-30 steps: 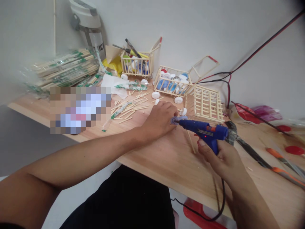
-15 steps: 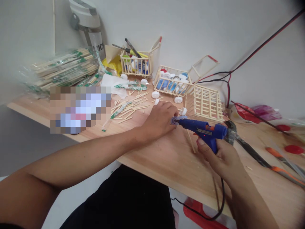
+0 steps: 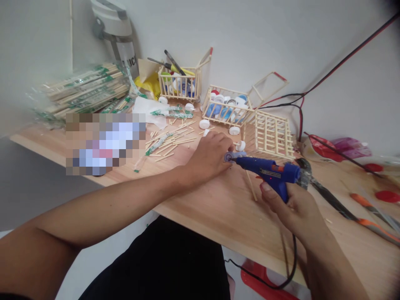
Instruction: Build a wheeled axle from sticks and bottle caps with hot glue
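The right hand (image 3: pixel 293 206) is closed tight around the handle of the blue glue gun (image 3: pixel 268 170). The left hand (image 3: pixel 208 156) pinches a small round piece (image 3: pixel 228 157) right at the nozzle. Over the last second almost nothing has shifted: the gun dipped a touch, and its nozzle has stayed on the piece. A white cap (image 3: pixel 240 146) lies just beyond, with a stick cage (image 3: pixel 271 134) behind the gun.

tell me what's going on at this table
A person's right hand grips a blue glue gun, its nozzle right at the curled fingers of the left hand, which rests on the wooden table; what they pinch is hidden. Behind stand stick-built carts filled with bottle caps, amid loose sticks.
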`<action>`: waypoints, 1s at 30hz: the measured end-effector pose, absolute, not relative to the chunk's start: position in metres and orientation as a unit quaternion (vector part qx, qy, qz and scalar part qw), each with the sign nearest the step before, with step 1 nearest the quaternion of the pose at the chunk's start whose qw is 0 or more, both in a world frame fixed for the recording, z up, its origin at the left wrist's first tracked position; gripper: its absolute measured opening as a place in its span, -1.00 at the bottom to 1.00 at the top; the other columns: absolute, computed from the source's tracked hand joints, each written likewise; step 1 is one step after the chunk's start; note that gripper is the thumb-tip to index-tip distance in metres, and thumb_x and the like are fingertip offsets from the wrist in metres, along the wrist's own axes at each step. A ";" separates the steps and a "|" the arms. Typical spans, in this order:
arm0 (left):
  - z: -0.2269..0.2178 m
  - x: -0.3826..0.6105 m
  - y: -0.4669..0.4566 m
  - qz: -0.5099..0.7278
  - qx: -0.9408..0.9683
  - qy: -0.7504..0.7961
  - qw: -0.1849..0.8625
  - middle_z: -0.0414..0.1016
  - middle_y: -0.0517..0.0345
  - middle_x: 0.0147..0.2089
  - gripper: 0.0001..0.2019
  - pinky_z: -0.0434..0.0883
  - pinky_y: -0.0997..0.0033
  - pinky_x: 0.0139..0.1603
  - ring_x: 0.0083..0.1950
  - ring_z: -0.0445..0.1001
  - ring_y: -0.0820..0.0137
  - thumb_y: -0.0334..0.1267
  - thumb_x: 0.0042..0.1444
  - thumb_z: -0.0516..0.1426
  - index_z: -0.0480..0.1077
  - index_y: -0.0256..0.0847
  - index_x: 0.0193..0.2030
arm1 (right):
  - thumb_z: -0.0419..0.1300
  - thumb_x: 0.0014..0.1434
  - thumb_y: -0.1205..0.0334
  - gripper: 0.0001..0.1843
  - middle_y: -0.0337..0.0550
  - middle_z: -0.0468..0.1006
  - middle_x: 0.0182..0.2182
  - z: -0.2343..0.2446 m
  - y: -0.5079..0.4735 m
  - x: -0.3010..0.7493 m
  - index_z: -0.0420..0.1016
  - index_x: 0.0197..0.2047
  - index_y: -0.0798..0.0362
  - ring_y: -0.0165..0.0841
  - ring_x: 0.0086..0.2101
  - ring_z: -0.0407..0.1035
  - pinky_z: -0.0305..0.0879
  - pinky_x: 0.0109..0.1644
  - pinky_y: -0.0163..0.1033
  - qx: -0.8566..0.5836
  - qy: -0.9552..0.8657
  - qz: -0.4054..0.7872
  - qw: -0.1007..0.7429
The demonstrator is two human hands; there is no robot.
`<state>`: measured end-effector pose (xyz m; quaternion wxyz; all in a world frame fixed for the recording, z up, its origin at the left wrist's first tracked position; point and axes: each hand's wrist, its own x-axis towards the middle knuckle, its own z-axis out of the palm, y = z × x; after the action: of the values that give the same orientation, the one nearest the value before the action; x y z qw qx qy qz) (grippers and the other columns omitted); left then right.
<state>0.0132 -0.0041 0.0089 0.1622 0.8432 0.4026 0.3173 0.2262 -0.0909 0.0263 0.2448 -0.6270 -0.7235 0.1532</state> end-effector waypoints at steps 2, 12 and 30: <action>0.009 0.013 -0.004 0.319 0.841 0.405 0.161 0.47 0.01 -0.11 -0.90 0.26 0.20 0.02 -0.01 0.33 0.19 -0.32 0.05 0.16 0.39 -0.22 -0.27 | 0.04 0.19 -0.17 -0.52 -0.29 0.21 -0.68 0.026 -0.092 0.226 0.24 -0.57 0.01 -0.43 -0.63 0.12 0.00 -0.60 -0.30 -0.631 -0.721 0.152 0.244; 0.009 0.014 -0.005 0.320 0.835 0.417 0.163 0.47 0.02 -0.12 -0.90 0.26 0.19 0.02 -0.01 0.32 0.20 -0.35 0.03 0.15 0.39 -0.22 -0.27 | 0.06 0.20 -0.16 -0.53 -0.29 0.21 -0.68 0.025 -0.093 0.227 0.22 -0.57 0.01 -0.42 -0.63 0.13 0.00 -0.62 -0.31 -0.643 -0.710 0.152 0.243; 0.008 0.013 -0.004 0.310 0.842 0.411 0.161 0.46 0.02 -0.10 -0.88 0.25 0.18 0.06 0.01 0.31 0.19 -0.29 0.05 0.15 0.41 -0.21 -0.24 | 0.05 0.20 -0.10 -0.58 -0.27 0.31 -0.64 0.026 -0.090 0.226 0.27 -0.54 0.01 -0.40 -0.60 0.22 0.09 -0.58 -0.31 -0.616 -0.735 0.149 0.240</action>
<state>0.0135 -0.0044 0.0080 0.1615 0.8420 0.4111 0.3098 0.2257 -0.0904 0.0259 0.2396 -0.6160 -0.7355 0.1490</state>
